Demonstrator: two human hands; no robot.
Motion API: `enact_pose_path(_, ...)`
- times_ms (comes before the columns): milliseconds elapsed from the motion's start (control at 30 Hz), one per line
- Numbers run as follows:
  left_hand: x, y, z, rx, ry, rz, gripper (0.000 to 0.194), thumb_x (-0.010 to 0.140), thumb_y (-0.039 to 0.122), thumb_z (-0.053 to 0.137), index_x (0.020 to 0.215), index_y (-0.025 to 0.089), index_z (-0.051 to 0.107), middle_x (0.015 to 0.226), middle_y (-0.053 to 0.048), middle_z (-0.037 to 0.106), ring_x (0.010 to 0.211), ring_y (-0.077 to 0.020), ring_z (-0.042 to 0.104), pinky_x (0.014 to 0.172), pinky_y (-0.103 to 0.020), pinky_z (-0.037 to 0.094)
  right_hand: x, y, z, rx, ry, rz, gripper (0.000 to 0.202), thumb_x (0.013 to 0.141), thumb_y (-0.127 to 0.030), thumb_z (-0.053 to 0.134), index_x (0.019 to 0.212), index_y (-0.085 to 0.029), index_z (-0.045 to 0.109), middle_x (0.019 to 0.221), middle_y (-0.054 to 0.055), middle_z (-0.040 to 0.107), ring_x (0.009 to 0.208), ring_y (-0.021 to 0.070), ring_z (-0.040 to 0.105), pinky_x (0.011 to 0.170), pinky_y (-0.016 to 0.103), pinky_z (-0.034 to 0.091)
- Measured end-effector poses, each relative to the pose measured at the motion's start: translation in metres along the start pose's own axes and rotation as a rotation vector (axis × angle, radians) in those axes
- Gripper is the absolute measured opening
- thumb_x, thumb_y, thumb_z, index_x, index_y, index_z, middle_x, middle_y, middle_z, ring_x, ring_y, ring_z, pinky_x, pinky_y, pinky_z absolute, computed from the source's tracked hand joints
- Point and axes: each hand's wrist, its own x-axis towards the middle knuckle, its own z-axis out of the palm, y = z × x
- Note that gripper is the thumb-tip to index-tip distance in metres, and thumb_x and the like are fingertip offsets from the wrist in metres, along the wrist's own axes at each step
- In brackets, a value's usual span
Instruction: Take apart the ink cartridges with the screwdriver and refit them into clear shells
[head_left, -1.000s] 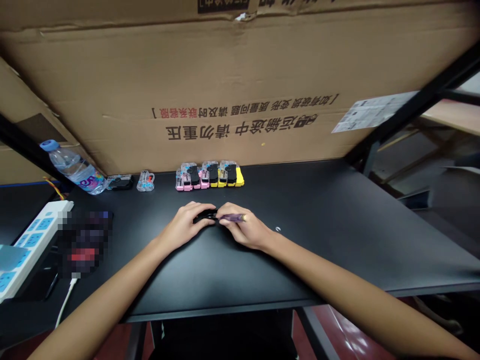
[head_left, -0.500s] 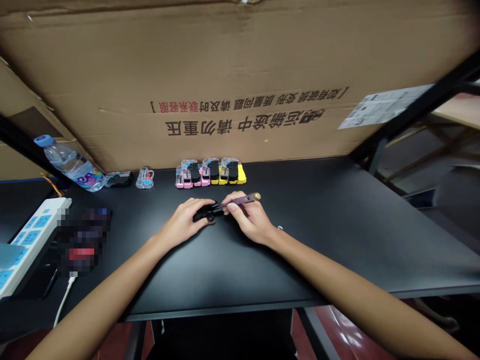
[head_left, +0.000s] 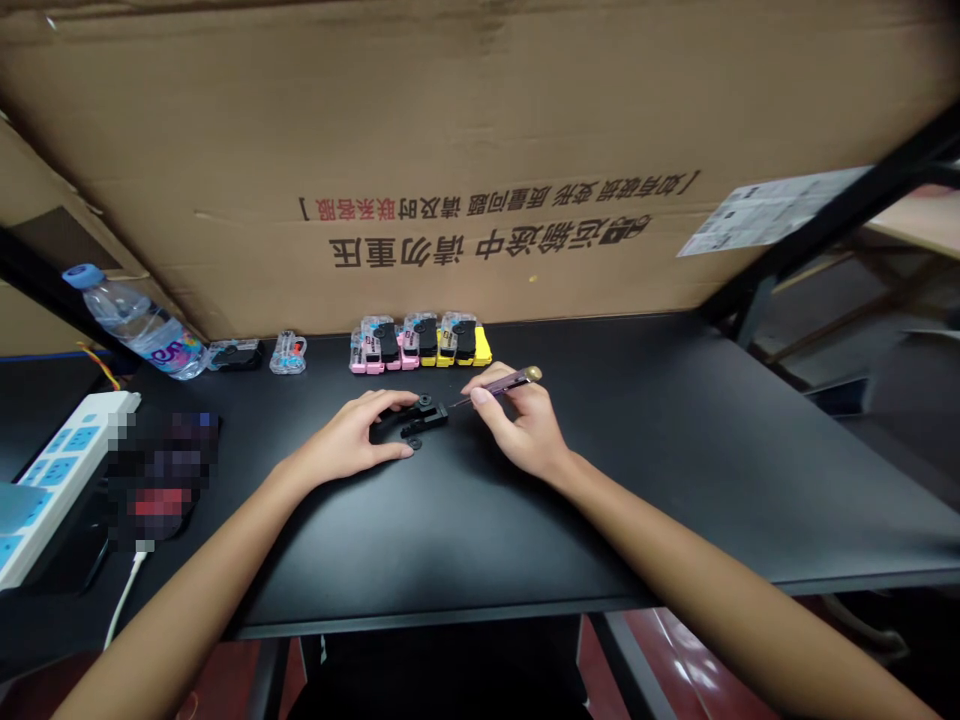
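My right hand (head_left: 519, 420) is closed around a thin purple screwdriver (head_left: 506, 385) with a gold end; its tip points left, close to a small black plastic part (head_left: 427, 420). My left hand (head_left: 352, 435) curves around the left side of this part, thumb and forefinger apart, with fingertips near two small round black pieces. One round piece (head_left: 425, 401) is at the upper edge of the part, the other (head_left: 415, 443) by my left thumb. Whether my left fingers grip anything is hard to see.
Pink and yellow cartridge-like pieces (head_left: 376, 350) line up by the cardboard (head_left: 450, 130). Left of them lie a clear case (head_left: 288, 353) and a black one (head_left: 236, 355). A bottle (head_left: 154, 330), a white power strip (head_left: 71, 470) and a blurred phone-like object (head_left: 165, 480) are at the left.
The screwdriver and my right hand have moved right, away from the black part. My left hand has shifted slightly left and its fingers have spread, so more of the part shows.
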Motion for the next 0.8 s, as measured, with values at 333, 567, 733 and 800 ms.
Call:
enact_pose_path(333,0.000,0.003,0.002,-0.027,0.088,0.038,0.030,0.106,0.033,0.057,0.133,0.024,0.067,0.127,-0.007,0.076,0.109,-0.0223,0.073,0.092,-0.035,0.059,-0.011,-0.018,0.016,0.077,-0.265,-0.073,0.005,0.101,-0.020,0.066,0.101,-0.022,0.071,0.089,0.004,0.076,0.075,0.0169,0.072,0.071,0.029,0.057)
enact_pose_path(567,0.002,0.009,0.009,0.096,0.104,0.128,0.029,0.103,0.031,0.063,0.131,0.025,0.068,0.124,-0.007,0.076,0.112,-0.0223,0.071,0.102,-0.038,0.056,-0.014,-0.004,0.008,0.013,-0.405,-0.007,0.008,0.098,-0.019,0.065,0.099,-0.021,0.073,0.091,0.005,0.077,0.074,0.0169,0.071,0.070,0.029,0.056)
enact_pose_path(733,-0.001,0.016,-0.004,0.170,0.115,0.099,0.021,0.092,0.024,0.064,0.113,0.024,0.066,0.105,-0.003,0.075,0.094,-0.0202,0.070,0.090,-0.035,0.056,-0.002,0.022,-0.023,-0.192,-0.304,0.084,0.013,0.091,-0.021,0.066,0.079,-0.021,0.069,0.076,0.003,0.073,0.061,0.0156,0.063,0.060,0.028,0.051)
enact_pose_path(800,-0.003,0.016,-0.009,0.191,0.105,0.073,0.018,0.089,0.024,0.064,0.107,0.024,0.064,0.100,-0.001,0.073,0.089,-0.0194,0.069,0.084,-0.033,0.055,0.005,0.027,-0.033,-0.287,-0.212,0.106,0.015,0.086,-0.019,0.065,0.071,-0.021,0.064,0.069,0.002,0.070,0.055,0.0146,0.059,0.057,0.028,0.047)
